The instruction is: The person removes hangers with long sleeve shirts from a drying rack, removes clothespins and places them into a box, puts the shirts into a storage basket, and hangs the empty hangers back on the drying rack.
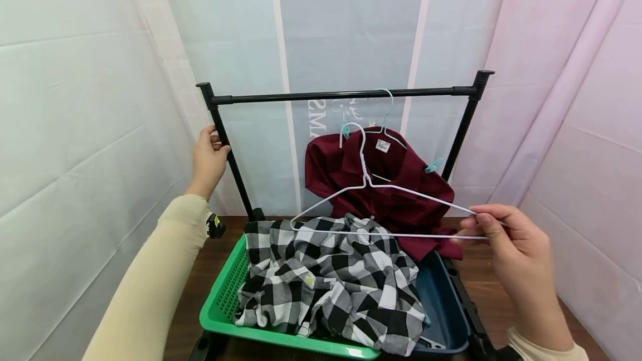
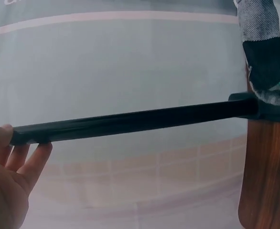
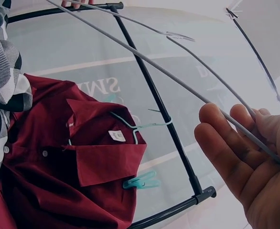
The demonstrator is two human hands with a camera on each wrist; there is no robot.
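Note:
My right hand (image 1: 519, 255) pinches one end of a white wire clothes hanger (image 1: 365, 180), which is held bare in front of the rack with its hook up. In the right wrist view the hanger's wires (image 3: 145, 57) run out from between the fingers and thumb. My left hand (image 1: 208, 160) grips the left upright of a black garment rack (image 1: 301, 96); the left wrist view shows fingers and thumb around the pole (image 2: 130, 123). A maroon collared shirt (image 1: 326, 163) hangs from the crossbar on a light blue hanger (image 1: 390, 106). A black, white and grey checked shirt (image 1: 346, 277) lies bunched below.
The checked shirt sits in a green basket (image 1: 215, 308), beside a dark blue basket (image 1: 441, 299). Light blue clothespins (image 1: 433, 166) are at the maroon shirt's shoulders. Pale curtains (image 1: 351, 27) surround a brown wooden surface (image 1: 178, 299).

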